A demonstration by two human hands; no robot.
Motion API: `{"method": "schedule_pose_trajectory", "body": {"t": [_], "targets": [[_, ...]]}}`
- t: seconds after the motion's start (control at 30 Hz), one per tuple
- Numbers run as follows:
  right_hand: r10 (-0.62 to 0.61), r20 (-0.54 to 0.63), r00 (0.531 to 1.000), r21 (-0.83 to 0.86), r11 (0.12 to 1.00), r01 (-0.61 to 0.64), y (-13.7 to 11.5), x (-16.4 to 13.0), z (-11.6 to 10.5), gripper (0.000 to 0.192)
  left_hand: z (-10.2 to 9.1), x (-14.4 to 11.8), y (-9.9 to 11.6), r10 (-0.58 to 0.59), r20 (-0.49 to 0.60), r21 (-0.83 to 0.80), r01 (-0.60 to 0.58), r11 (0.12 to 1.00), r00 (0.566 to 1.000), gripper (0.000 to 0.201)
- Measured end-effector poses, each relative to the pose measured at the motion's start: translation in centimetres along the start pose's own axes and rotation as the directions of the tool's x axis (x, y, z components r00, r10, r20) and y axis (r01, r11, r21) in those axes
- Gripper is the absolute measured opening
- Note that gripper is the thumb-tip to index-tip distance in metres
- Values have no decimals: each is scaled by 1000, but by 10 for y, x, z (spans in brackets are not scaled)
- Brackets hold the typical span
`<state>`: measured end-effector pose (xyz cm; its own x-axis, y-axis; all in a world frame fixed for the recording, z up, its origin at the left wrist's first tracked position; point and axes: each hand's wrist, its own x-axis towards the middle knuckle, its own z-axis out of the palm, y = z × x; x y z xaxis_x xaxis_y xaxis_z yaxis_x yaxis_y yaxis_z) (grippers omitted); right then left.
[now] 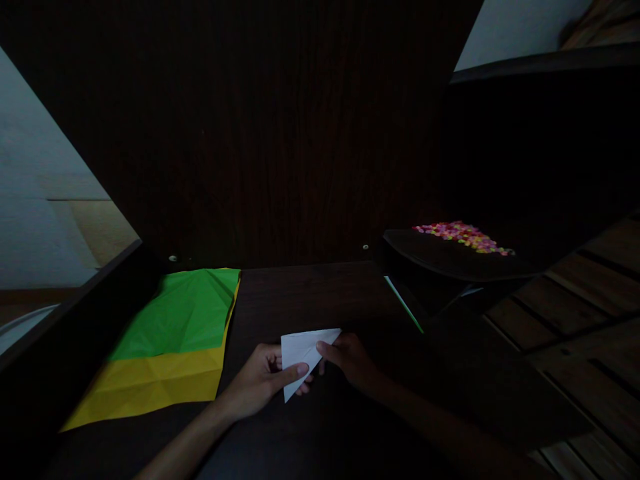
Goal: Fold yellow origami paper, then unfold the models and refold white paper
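At the far left, a green sheet (183,313) lies flat on the dark table (310,293), overlapping a yellow sheet (150,383) whose lower band shows beneath it; both are well apart from your hands and untouched.

Your left hand (260,383) is closed on the white folded paper (303,353), thumb pressed on its near face, fingers tucked behind. The paper stands just above the table, front and centre, folded to a point at its lower end. Your right hand (353,360) pinches its upper right edge between thumb and fingertips.

Judgement: to set this fold well, keep the left thumb firm as the anchor, align the edges before pressing, then run the right fingertips along the crease. The light is poor, so check alignment by touch.

To the right, a thin green stick (404,305) lies on the table beside a dark tray (440,263) bearing small multicoloured pieces (463,237). What they are cannot be told.
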<state>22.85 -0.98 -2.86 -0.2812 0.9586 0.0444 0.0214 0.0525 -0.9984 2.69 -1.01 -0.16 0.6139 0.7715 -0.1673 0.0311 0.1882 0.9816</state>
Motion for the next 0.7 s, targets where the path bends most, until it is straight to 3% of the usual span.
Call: {"method": "schedule_pose_trajectory", "body": {"t": [0.23,0.7], "targets": [[40,-5,999,196,980,-38,-6,4,-2,50,-1,-2,1,-16,-1,10,16,1000,1000,34],[20,15,1000,51,998,-21,-9,4,-8,54,0,1,2,-32,-42,-86,28,996,999,37]]}}
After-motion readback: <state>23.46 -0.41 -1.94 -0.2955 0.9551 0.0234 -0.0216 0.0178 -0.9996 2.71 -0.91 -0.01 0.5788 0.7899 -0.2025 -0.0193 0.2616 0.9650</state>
